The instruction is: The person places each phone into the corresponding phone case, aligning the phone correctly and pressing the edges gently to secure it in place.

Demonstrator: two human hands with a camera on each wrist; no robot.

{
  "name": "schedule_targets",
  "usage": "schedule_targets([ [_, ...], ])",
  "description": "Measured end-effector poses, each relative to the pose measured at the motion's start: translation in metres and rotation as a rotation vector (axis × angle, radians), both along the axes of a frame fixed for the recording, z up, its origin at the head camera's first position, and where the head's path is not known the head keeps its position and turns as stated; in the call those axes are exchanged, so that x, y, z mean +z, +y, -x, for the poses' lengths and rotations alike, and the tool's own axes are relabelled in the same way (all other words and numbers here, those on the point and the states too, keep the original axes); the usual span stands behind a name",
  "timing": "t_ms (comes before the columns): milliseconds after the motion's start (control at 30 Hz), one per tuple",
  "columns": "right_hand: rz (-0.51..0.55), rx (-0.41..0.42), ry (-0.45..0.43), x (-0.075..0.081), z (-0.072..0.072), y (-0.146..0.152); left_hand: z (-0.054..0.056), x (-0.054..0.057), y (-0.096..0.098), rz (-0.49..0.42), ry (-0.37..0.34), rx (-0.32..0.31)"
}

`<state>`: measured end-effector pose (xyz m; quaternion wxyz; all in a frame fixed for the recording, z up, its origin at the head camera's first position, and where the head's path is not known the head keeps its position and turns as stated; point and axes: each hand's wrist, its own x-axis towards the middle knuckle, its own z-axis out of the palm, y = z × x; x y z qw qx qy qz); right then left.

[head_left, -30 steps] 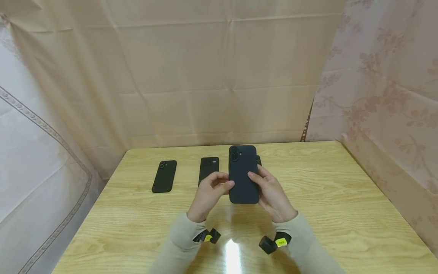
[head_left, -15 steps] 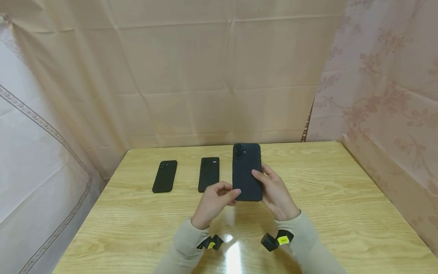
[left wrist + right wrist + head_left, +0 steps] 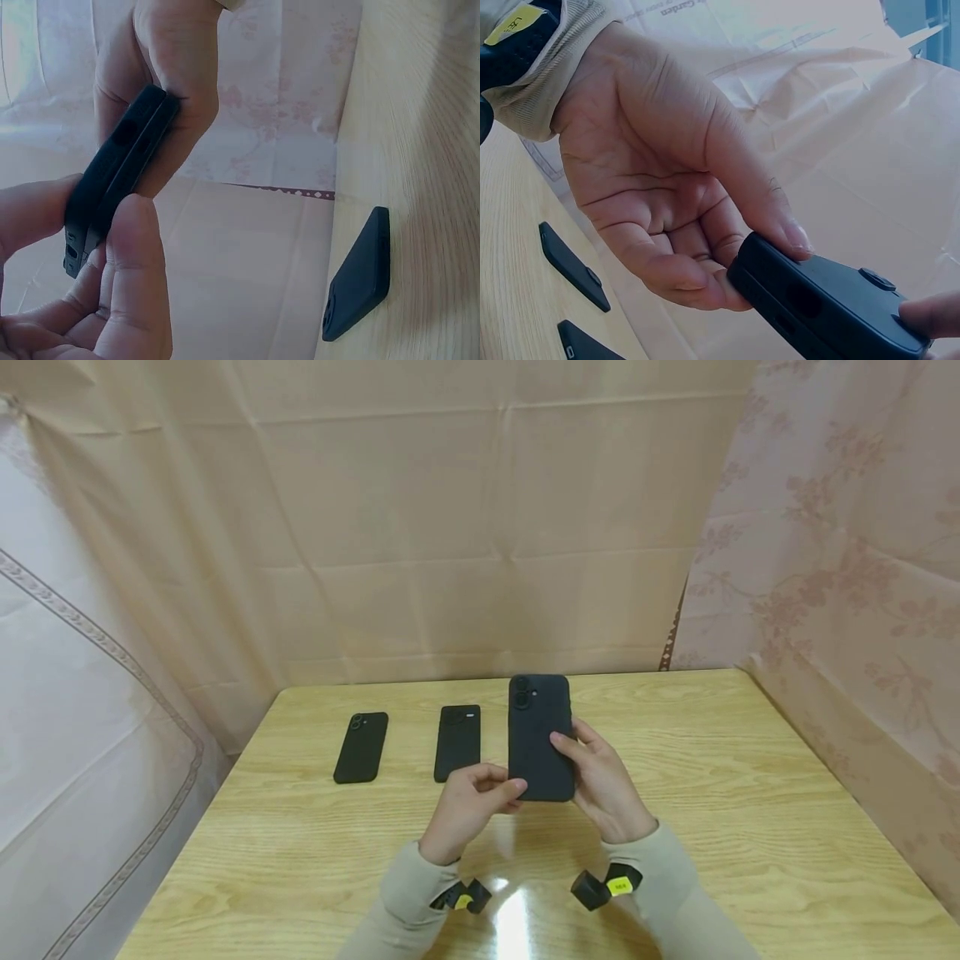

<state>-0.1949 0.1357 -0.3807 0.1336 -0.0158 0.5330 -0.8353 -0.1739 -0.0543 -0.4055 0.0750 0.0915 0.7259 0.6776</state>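
Note:
A black phone (image 3: pixel 536 722) with a two-lens camera bump is raised upright over the table, its back toward the head camera. From the left wrist, its end (image 3: pixel 112 176) shows two dark layers with a seam between them; whether the second is a case or another phone I cannot tell. My right hand (image 3: pixel 603 781) grips the right side, thumb flat on the back. My left hand (image 3: pixel 476 806) pinches the lower left corner between thumb and fingers, as the right wrist view shows of that hand (image 3: pixel 667 180) too.
Two more black phones lie on the wooden table (image 3: pixel 262 860): one at the left (image 3: pixel 361 747) and one in the middle (image 3: pixel 458 739), partly behind my left hand. Beige curtain (image 3: pixel 450 527) hangs behind the table, patterned cloth (image 3: pixel 847 568) at the right.
The held phone has shifted slightly right and now covers a dark object seen behind it earlier. My left hand has slid from its left edge down to the lower corner, uncovering the middle phone more.

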Motion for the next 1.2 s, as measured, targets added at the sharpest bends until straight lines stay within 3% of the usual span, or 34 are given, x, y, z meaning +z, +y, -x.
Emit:
schedule_targets([
  [633, 0.039, 0.021, 0.001, -0.0013, 0.0011, 0.0000, -0.0020, 0.0012, 0.0021, -0.039, 0.000, 0.021],
  [900, 0.049, 0.029, 0.015, -0.0003, 0.0015, -0.0002, -0.0025, 0.0015, 0.0027, -0.032, 0.038, 0.026],
  [1200, 0.042, 0.044, 0.025, 0.0020, -0.0007, -0.0002, -0.0019, 0.0022, 0.0003, -0.019, 0.023, 0.017],
])
